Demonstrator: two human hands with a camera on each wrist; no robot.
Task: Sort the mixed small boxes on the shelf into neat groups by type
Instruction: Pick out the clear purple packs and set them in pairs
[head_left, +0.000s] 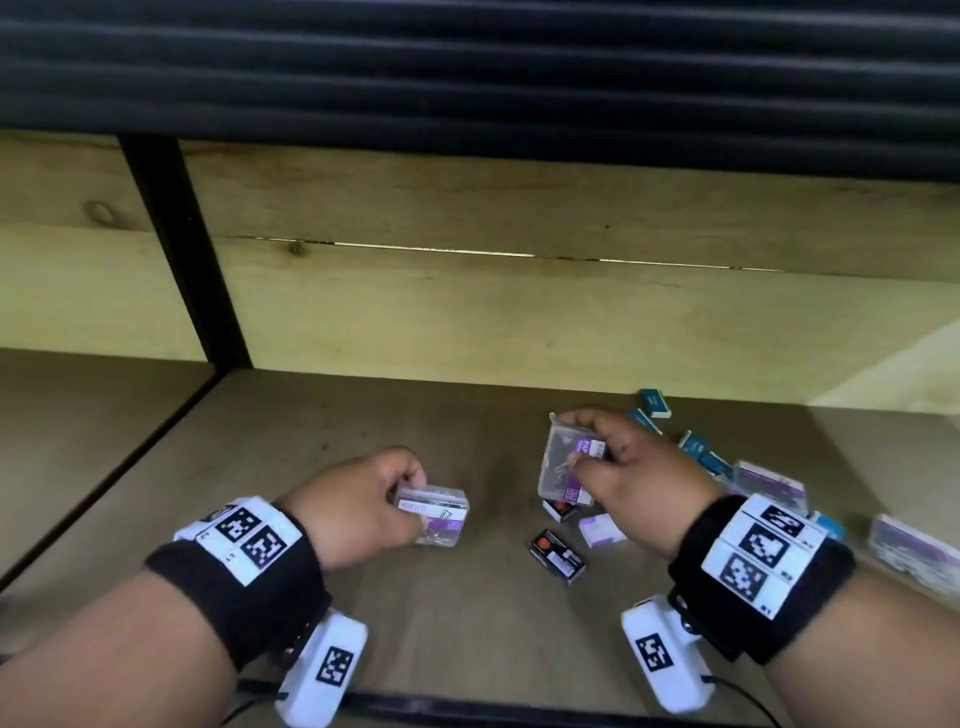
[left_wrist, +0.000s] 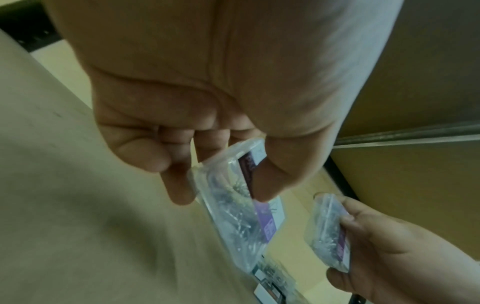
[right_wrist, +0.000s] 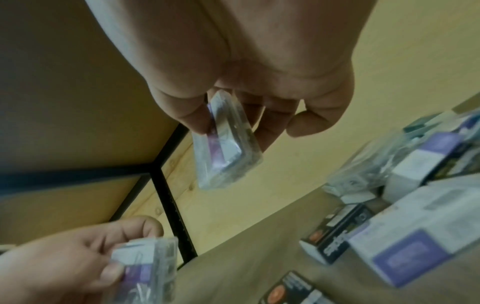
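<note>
- While our left hand and right hand fingers are each clamping a clear box, second clear box, we are keeping them level.
- We are aiming both for bare shelf beyond the left fingers.

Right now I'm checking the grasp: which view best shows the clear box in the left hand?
The left wrist view: the clear box fills the centre, pinched between thumb and fingers of the left hand. The head view shows its labelled top; the right wrist view catches it blurred at the corner.
</note>
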